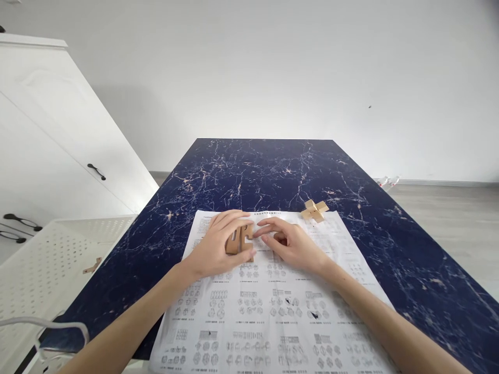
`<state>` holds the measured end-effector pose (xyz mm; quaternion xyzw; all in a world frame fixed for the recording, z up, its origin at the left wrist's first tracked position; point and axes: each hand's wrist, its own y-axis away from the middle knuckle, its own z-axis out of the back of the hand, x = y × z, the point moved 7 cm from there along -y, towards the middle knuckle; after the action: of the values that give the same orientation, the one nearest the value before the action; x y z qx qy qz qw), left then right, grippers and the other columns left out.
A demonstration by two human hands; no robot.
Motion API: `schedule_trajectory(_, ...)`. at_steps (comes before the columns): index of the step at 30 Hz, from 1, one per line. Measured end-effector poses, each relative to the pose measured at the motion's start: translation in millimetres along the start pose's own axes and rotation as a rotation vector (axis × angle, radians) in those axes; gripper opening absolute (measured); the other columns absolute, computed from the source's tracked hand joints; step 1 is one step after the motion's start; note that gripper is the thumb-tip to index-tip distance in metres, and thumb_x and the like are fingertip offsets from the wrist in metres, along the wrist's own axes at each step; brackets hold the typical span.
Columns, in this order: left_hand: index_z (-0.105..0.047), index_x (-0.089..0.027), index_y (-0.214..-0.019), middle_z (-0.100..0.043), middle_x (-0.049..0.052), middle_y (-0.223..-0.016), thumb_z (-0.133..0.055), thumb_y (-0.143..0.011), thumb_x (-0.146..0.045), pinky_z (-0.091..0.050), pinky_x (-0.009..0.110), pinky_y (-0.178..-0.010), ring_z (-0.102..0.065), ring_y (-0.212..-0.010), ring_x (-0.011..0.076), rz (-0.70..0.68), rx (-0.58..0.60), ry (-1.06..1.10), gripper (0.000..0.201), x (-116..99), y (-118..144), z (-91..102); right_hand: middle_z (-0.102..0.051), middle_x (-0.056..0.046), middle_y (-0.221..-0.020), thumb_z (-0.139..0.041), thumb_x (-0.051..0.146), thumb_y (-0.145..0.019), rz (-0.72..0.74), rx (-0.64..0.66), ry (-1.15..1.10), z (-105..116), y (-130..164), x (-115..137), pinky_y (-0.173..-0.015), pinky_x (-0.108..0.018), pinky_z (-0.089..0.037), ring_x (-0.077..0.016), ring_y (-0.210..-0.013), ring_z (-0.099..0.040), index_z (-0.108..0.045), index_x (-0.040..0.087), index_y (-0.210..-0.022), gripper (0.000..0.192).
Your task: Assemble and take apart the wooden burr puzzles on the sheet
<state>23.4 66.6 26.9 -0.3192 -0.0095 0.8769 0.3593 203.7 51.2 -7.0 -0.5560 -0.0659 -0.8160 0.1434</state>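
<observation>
Two flat brown wooden puzzle pieces stand side by side at the top of a printed instruction sheet (268, 291). The left piece (233, 245) has a long slot, and the right piece (247, 243) has a notch and a small dark mark. My left hand (218, 241) wraps round both, fingers over the far edge and thumb along the near edge. Part of the left piece is hidden behind that hand. Just to the right is my right hand (290, 241), its thumb and index finger apart. Its index fingertip is at the right piece's edge; whether they touch I cannot tell.
An assembled light wooden burr puzzle (315, 210) rests on the sheet's far right corner. Dark blue marbled tabletop (257, 171) extends beyond. At the left are a white perforated tray (50, 259) with a small wooden piece (92, 266), a white cable (47, 324) and a white cabinet (58, 130).
</observation>
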Motion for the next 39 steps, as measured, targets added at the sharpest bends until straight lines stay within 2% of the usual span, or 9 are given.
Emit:
schedule_trajectory(3,-0.067,-0.031,-0.137,-0.061,0.009,-0.153,-0.081,-0.088,-0.056,-0.033,0.062,-0.126,-0.043,-0.150,0.0395,-0.017,0.072,-0.038,0.056,-2,-1,-6.5,-0.079,-0.008,-0.122,-0.058,0.036,-0.104,-0.007,0.002,-0.036,-1,1,0,-0.051,-0.031,-0.044,-0.0108,-0.049,-0.052,-0.059,0.026,-0.129,0.026)
schedule_trajectory(6,-0.068,-0.030,-0.134,-0.065,0.008,-0.147,-0.077,-0.091,-0.050,-0.035,0.063,-0.123,-0.047,-0.144,0.0389,0.020,0.070,-0.109,0.048,4,-3,-8.5,-0.078,-0.009,-0.122,-0.058,0.036,-0.104,0.005,-0.043,-0.056,1,1,-1,-0.053,-0.031,-0.048,-0.0113,-0.051,-0.055,-0.057,0.025,-0.129,0.027)
schedule_trajectory(14,-0.069,-0.021,-0.128,-0.065,0.016,-0.145,-0.052,-0.099,-0.021,-0.036,0.065,-0.119,-0.057,-0.137,0.0396,0.123,-0.177,-0.435,0.034,24,0,7.1,-0.077,-0.005,-0.106,-0.058,0.035,-0.102,-0.021,-0.065,-0.062,2,-1,-4,-0.055,-0.031,-0.048,-0.0122,-0.053,-0.058,-0.060,0.023,-0.119,0.020)
schedule_trajectory(18,-0.067,-0.020,-0.125,-0.065,0.015,-0.144,-0.045,-0.102,-0.014,-0.043,0.058,-0.117,-0.056,-0.140,0.0347,0.025,-0.229,-0.338,0.033,14,2,13.5,-0.078,-0.004,-0.097,-0.057,0.033,-0.103,-0.027,-0.058,-0.019,1,-2,-1,-0.054,-0.030,-0.044,-0.0130,-0.054,-0.057,-0.063,0.023,-0.112,0.015)
schedule_trajectory(20,-0.068,-0.021,-0.121,-0.070,0.011,-0.134,-0.045,-0.103,-0.013,-0.050,0.048,-0.110,-0.063,-0.130,0.0290,-0.072,-0.203,-0.224,0.030,3,2,11.1,-0.078,-0.003,-0.091,-0.055,0.030,-0.103,-0.013,-0.049,0.010,1,-2,2,-0.054,-0.029,-0.042,-0.0134,-0.055,-0.055,-0.066,0.023,-0.108,0.014)
schedule_trajectory(22,-0.070,-0.021,-0.110,-0.076,0.006,-0.113,-0.046,-0.103,-0.011,-0.054,0.038,-0.096,-0.071,-0.107,0.0228,-0.168,-0.113,-0.144,0.027,-7,4,2.5,-0.078,-0.002,-0.087,-0.055,0.029,-0.104,0.010,-0.043,0.038,0,-2,4,-0.054,-0.029,-0.041,-0.0136,-0.055,-0.053,-0.068,0.023,-0.104,0.014)
schedule_trajectory(24,-0.069,-0.020,-0.095,-0.077,0.001,-0.091,-0.046,-0.100,-0.007,-0.052,0.032,-0.079,-0.070,-0.081,0.0175,-0.243,0.003,-0.122,0.027,-14,6,-9.5,-0.079,-0.001,-0.084,-0.055,0.027,-0.104,0.029,-0.042,0.064,-1,-2,4,-0.055,-0.029,-0.041,-0.0142,-0.057,-0.055,-0.069,0.023,-0.100,0.015)
schedule_trajectory(26,-0.066,-0.019,-0.087,-0.075,-0.001,-0.080,-0.046,-0.097,-0.005,-0.046,0.031,-0.070,-0.065,-0.068,0.0152,-0.270,0.072,-0.134,0.027,-17,8,-17.9,-0.078,0.000,-0.083,-0.055,0.026,-0.103,0.036,-0.043,0.082,-1,-2,3,-0.056,-0.029,-0.042,-0.0148,-0.060,-0.058,-0.069,0.024,-0.099,0.015)
schedule_trajectory(39,-0.064,-0.019,-0.085,-0.076,-0.002,-0.078,-0.045,-0.097,-0.005,-0.040,0.030,-0.069,-0.063,-0.063,0.0138,-0.247,0.072,-0.139,0.027,-18,8,-19.6,-0.078,0.001,-0.079,-0.056,0.023,-0.103,0.031,-0.044,0.086,-1,-3,2,-0.056,-0.029,-0.041,-0.0136,-0.058,-0.056,-0.070,0.023,-0.099,0.015)
